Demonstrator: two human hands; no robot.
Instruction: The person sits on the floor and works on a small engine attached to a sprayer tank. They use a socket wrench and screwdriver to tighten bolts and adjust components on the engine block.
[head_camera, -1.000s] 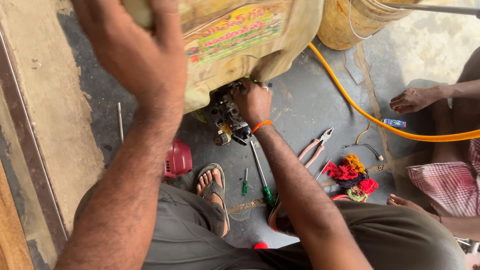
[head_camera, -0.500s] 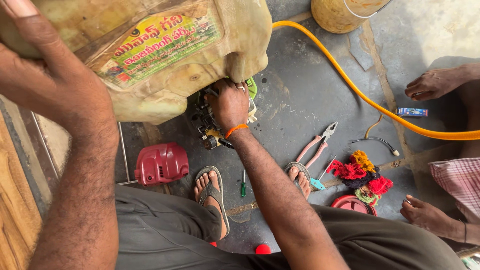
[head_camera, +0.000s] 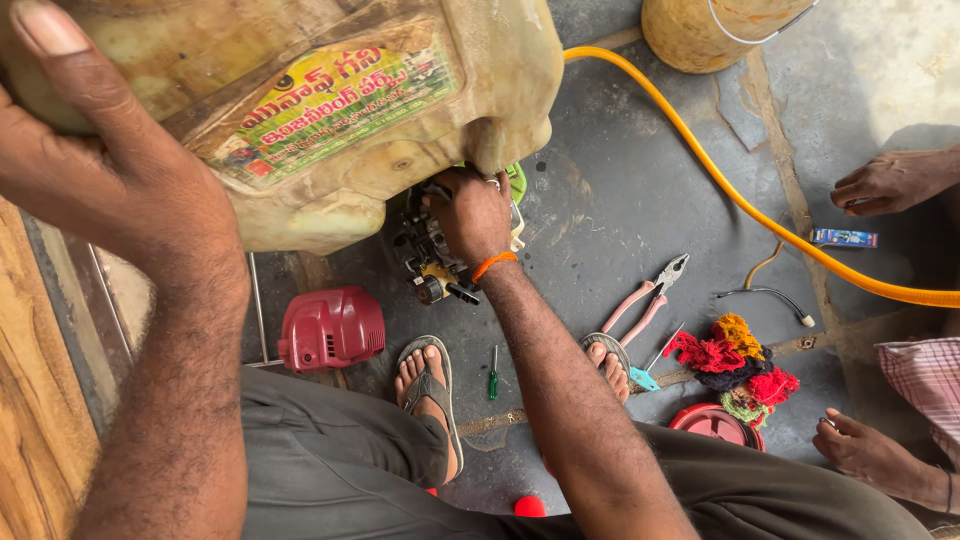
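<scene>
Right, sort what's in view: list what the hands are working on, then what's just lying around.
In hand:
- tank, tilted up by the left hand
- engine under it, right hand on it

Lying about:
- red cover
- pliers
- green screwdriver
- coloured rags
- red lid
- yellow hose
- bucket

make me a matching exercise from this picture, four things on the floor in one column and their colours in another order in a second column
Things:
1. hose
2. engine cover
3. pliers handles
4. small screwdriver handle

Colours:
A. green
B. pink
C. yellow-orange
D. red

Pairs: 1-C, 2-D, 3-B, 4-A
</scene>
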